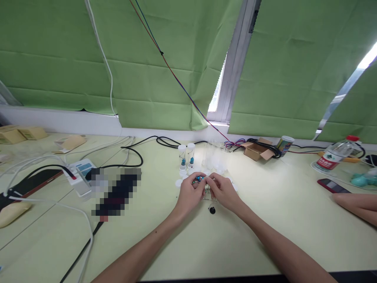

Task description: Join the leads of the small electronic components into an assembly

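Note:
Above the table, my left hand (190, 192) and my right hand (224, 192) meet fingertip to fingertip. Fingers of the left hand are closed around a small shiny blue piece (198, 179); its exact kind is too small to tell. The right thumb and forefinger pinch at its right end, where the fingers hide what they grip. Just beyond stand two clear tubes (182, 157) with white caps, each with a small blue part inside. Clear plastic pieces (216, 161) lie around them. Close below the hands is a small black round piece (212, 210) with a thin wire.
To the left lie a power strip (81, 179), tangled cables and a pixelated dark object (119, 194). An open cardboard box (257, 150), a can (285, 145) and a water bottle (335, 155) stand back right. Another person's arm (357, 206) rests beside a phone (332, 186).

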The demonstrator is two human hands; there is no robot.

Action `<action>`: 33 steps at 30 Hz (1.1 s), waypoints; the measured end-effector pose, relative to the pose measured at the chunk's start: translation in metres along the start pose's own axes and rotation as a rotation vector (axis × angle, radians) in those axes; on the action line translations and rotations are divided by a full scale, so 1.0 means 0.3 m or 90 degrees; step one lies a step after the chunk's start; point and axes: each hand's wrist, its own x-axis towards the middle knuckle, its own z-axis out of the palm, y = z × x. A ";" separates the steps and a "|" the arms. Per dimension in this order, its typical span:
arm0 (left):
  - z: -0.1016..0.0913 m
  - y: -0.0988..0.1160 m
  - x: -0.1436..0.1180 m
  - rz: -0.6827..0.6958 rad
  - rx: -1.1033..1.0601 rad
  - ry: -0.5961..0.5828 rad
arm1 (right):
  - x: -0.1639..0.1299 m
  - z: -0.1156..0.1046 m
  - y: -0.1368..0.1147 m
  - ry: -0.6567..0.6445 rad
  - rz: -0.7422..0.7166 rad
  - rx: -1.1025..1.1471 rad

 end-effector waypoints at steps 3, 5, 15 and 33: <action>-0.001 -0.001 -0.001 -0.003 -0.003 0.003 | -0.003 0.000 -0.002 -0.012 -0.002 0.012; -0.001 -0.001 -0.001 -0.002 -0.006 -0.002 | -0.002 0.000 -0.004 -0.016 -0.004 0.015; 0.005 0.010 -0.009 0.010 0.001 -0.021 | 0.006 -0.001 0.000 -0.011 -0.018 -0.002; 0.001 0.005 -0.005 -0.002 -0.001 -0.014 | 0.003 -0.003 -0.007 -0.008 -0.012 -0.001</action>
